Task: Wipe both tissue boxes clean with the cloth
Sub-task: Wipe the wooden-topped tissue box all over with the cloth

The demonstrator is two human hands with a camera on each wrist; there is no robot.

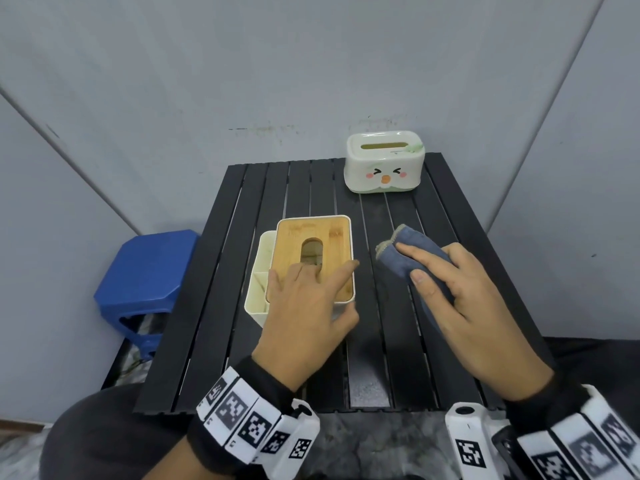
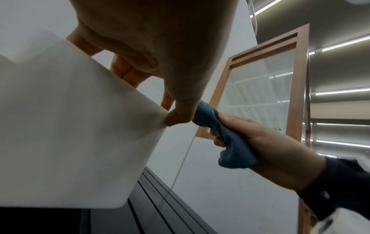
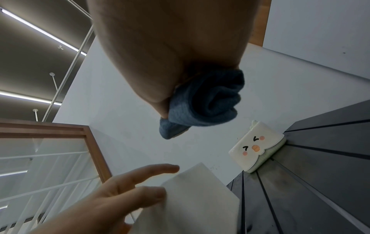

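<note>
- Left hand [image 1: 304, 306] lies on the bamboo lid [image 1: 318, 233] of the near box [image 1: 263, 271], fingers spread and nearly straight, thumb against its near right corner.
- The near box stands mid-table [image 1: 214, 271]; its lid slot is dark, contents unclear; the open side compartments on its left look bare.
- Right hand [image 1: 464, 296] grips a bunched blue cloth [image 1: 408, 254], fingers wrapped round it, just right of that box.
- Duck-face box [image 1: 384, 164] sits at the table's far right corner, well apart; nothing shows in its slot.
</note>
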